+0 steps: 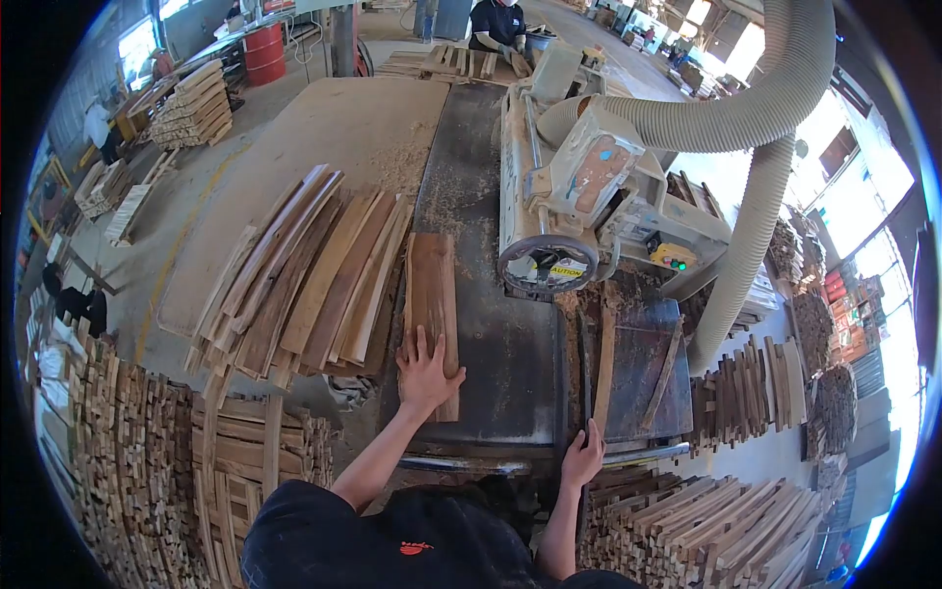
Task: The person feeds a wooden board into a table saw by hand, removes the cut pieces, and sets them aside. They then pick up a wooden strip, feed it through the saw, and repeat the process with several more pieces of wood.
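Note:
My left hand (427, 373) lies on a wide wooden board (430, 285), fingers spread across its near part. The board rests lengthwise on the left side of the dark saw table (500, 373). At the table's front edge, my right hand (586, 454) has its fingers closed at the near end of a narrow wood strip (605, 363). That strip runs forward toward the machine (579, 177). A second thin strip (664, 373) lies at an angle to its right. A round handwheel (548, 263) faces me on the machine.
Loose boards (304, 275) are spread on a surface at left. Stacked wood (128, 452) stands at lower left, more pieces (706, 530) at lower right. A thick ribbed hose (726, 118) arches over the machine. Beyond the table's far end stands another person (498, 25) with gloved hands near boards.

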The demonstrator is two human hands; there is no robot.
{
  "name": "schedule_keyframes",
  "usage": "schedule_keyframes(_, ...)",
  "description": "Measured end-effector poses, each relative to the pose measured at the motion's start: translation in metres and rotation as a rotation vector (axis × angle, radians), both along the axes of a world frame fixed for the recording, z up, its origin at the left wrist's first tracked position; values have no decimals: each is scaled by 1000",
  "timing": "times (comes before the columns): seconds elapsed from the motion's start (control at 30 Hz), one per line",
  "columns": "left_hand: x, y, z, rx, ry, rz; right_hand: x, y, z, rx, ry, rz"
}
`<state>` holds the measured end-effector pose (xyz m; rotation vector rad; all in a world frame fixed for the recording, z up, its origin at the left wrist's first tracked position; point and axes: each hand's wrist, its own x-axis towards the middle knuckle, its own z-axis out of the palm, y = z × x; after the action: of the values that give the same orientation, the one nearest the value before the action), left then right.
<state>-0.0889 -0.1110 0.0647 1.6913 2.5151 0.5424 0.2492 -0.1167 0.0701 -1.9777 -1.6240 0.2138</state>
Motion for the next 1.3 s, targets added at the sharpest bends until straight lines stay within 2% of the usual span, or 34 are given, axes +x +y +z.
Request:
schedule_keyframes(0.23, 0, -1, 1, 3, 15, -12, 1, 0, -3, 16, -11, 8)
schedule_keyframes(0.3, 0, -1, 2, -6, 21, -6, 1, 0, -4, 49, -87, 24)
schedule_keyframes(0.43, 1, -1, 5, -13, 11, -1, 2, 0, -5, 52, -85, 32)
schedule_keyframes(0.5, 1, -1, 4, -7, 20, 3, 0, 0, 1, 7, 5, 13)
schedule_keyframes(0.63, 0, -1, 3, -11, 25, 2, -1, 0, 1, -5, -6, 7)
schedule_keyframes(0.7, 0, 0, 3, -13, 11, 5, 2, 1, -4, 46, -106, 35)
schedule_keyframes(1.3, -2, -1, -3, 33, 34, -14, 0, 0, -3, 34, -78, 6)
